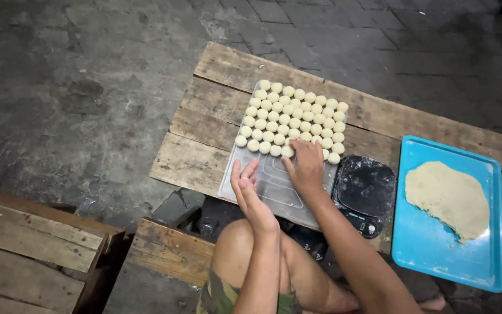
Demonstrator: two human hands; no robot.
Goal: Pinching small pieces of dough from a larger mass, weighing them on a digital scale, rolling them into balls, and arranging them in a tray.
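right hand [307, 167] on round pale dough balls [290, 118]

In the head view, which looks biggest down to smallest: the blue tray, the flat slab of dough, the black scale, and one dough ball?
1. Blue tray
2. Dough slab, lying inside the tray
3. Black scale, close to the slab in apparent size, so this order is unsure
4. One dough ball, clearly smallest
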